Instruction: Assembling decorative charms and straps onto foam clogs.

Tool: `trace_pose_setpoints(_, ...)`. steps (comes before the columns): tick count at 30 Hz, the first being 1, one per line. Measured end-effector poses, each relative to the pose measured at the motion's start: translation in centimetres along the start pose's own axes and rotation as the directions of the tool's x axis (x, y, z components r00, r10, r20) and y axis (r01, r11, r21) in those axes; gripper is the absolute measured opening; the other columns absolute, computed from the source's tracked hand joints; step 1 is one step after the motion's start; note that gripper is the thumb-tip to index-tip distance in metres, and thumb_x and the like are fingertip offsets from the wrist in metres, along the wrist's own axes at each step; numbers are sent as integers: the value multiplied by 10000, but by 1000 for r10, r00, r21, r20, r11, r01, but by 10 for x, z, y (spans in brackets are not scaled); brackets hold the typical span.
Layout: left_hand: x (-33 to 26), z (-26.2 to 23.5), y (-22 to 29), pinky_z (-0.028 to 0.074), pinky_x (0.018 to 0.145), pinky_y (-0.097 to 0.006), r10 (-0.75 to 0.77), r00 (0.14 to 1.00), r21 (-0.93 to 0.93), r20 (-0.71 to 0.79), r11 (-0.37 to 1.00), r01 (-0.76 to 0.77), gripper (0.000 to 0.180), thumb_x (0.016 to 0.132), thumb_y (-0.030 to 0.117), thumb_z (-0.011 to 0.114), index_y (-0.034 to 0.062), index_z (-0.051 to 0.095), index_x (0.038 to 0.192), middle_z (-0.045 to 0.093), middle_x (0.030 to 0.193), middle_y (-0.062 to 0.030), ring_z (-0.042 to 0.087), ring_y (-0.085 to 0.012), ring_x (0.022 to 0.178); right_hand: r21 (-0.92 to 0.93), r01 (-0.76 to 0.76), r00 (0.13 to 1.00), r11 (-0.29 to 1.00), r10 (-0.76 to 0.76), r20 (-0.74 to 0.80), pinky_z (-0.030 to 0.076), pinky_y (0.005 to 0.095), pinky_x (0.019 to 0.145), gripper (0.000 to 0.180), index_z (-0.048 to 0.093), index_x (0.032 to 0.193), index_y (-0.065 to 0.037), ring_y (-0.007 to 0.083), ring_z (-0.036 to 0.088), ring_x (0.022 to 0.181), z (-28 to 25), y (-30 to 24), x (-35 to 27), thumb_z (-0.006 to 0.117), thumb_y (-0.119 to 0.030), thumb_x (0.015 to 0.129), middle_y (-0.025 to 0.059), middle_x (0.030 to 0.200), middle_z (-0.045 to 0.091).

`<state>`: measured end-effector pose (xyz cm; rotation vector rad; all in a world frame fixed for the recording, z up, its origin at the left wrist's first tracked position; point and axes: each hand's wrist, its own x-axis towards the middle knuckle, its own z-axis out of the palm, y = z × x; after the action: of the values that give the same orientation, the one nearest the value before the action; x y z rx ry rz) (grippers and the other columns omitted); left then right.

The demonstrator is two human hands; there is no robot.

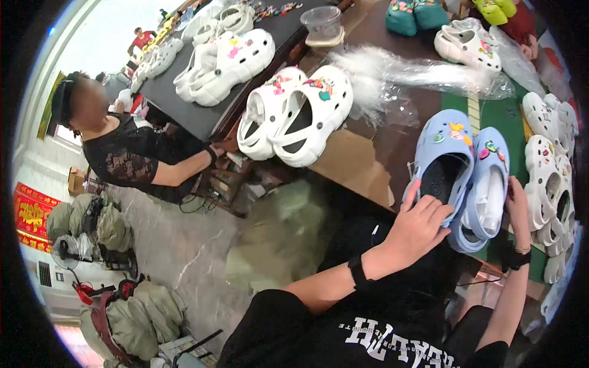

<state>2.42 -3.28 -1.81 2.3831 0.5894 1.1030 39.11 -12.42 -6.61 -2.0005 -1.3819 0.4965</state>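
Observation:
Two light blue clogs with colourful charms sit side by side at the table's near edge, toes pointing away from me. My left hand point(417, 233) grips the heel end of the left blue clog point(453, 132), thumb along its outer side and fingers over the back rim. My right hand point(518, 205) is closed against the outer side of the right blue clog point(491, 153); its fingers are partly hidden. Clear plastic wrap shows inside the right clog, while the left one shows its dark insole.
A pair of white clogs with charms point(325, 116) stands left of centre on the brown table. Clear plastic bags point(423, 76) lie farther back. More white clogs point(543, 178) line the right side. At the left, a person in black point(132, 153) is beside a dark table point(184, 92).

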Motion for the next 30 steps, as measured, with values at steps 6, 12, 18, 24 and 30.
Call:
trace_pose_setpoints(6, 7, 6, 0, 233, 1138, -540, -86, 996, -42, -11, 995, 85, 386, 675, 123, 791, 84, 546, 970, 576, 840, -32, 570, -205, 899, 153, -118, 993, 981, 115, 30, 453, 265, 885, 346, 499, 1234, 17, 142, 578, 977, 3, -34, 1, 488, 69, 892, 89, 1092, 621)
trace_pose_setpoints(12, 2, 16, -2, 278, 1119, -537, -79, 987, -54, -143, 996, 72, 320, 682, 108, 769, 91, 567, 930, 555, 767, -19, 572, -195, 825, 206, -196, 981, 959, 190, 45, 456, 285, 926, 490, 402, 1433, -5, 149, 568, 1072, -8, 5, -7, 491, -30, 952, 92, 1263, 595)
trace_pose_setpoints(18, -2, 21, -8, 299, 1120, -542, 24, 974, 26, -225, 999, -18, 310, 696, 114, 682, 108, 654, 1005, 468, 703, 1, 529, -165, 750, -27, -149, 988, 988, 150, 34, 422, 328, 1001, 447, 423, 1415, 9, 218, 559, 1141, -13, -20, -4, 452, -112, 986, 146, 1301, 579)
trace_pose_setpoints(24, -1, 20, -8, 332, 1098, -570, 12, 968, -29, -251, 999, -20, 266, 725, 98, 614, 114, 674, 984, 438, 715, 5, 519, -162, 745, -257, -58, 994, 965, 79, 74, 415, 352, 1013, 427, 470, 1376, 18, 293, 553, 1192, -12, -57, 0, 467, -158, 988, 198, 1302, 581)
trace_pose_setpoints(30, -4, 24, -7, 351, 1083, -574, 23, 968, -45, -249, 998, -35, 287, 730, 98, 608, 84, 666, 1010, 448, 726, -10, 511, -177, 751, -194, -121, 989, 973, 135, 60, 433, 352, 992, 414, 485, 1352, 33, 288, 568, 1156, -11, -56, 3, 472, -178, 997, 201, 1276, 592)
